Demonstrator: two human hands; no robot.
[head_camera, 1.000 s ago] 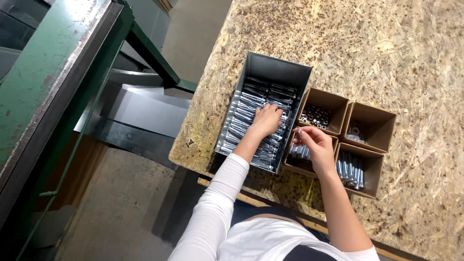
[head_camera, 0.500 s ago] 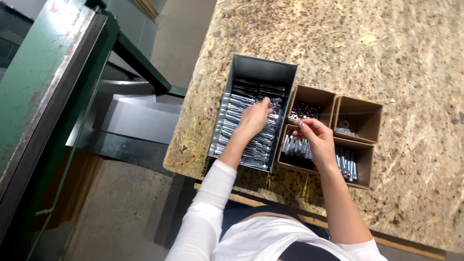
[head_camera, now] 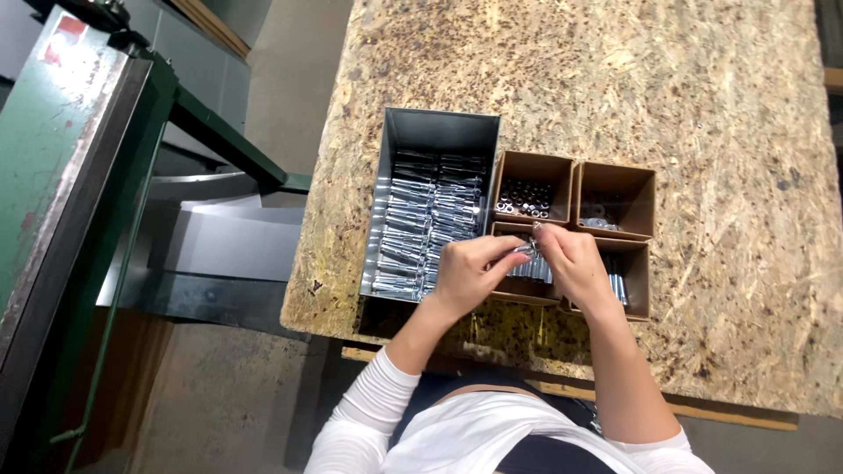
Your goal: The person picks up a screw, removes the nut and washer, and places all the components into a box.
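**Two hands meet over a small bolt at the bench edge**

From my remote seat I look down through the head camera: nearest the lens, white sleeves (head_camera: 378, 399) run up to a pair of hands joined above the front cardboard boxes. The left hand (head_camera: 465, 274) is curled nearly closed, fingers pinching one end of a small silvery bolt (head_camera: 529, 250); the right hand (head_camera: 572, 263) is likewise drawn in, thumb and forefinger closed on the other end. The piece sits between the fingertips, held in the air just over the near-left brown box (head_camera: 527, 279), which holds more bright metal pieces. Whether a nut or washer is already on it I cannot tell — it is too small and half hidden by the fingers.

To my eye the step is fitting a small part onto the bolt. I judge it goes best with the left hand holding the shank steady and the right doing the turning, both kept low over the box so a dropped piece falls back in, not onto the chipboard table (head_camera: 720, 132).

Just left of the hands stands the long grey metal bin (head_camera: 439, 132), packed with rows of finished shiny pieces. Beyond the hands, a box of dark nuts (head_camera: 527, 197) and a box with a few washers (head_camera: 615, 189) sit touching — within easy reach. Off the table's left edge, a green machine frame (head_camera: 70, 175).
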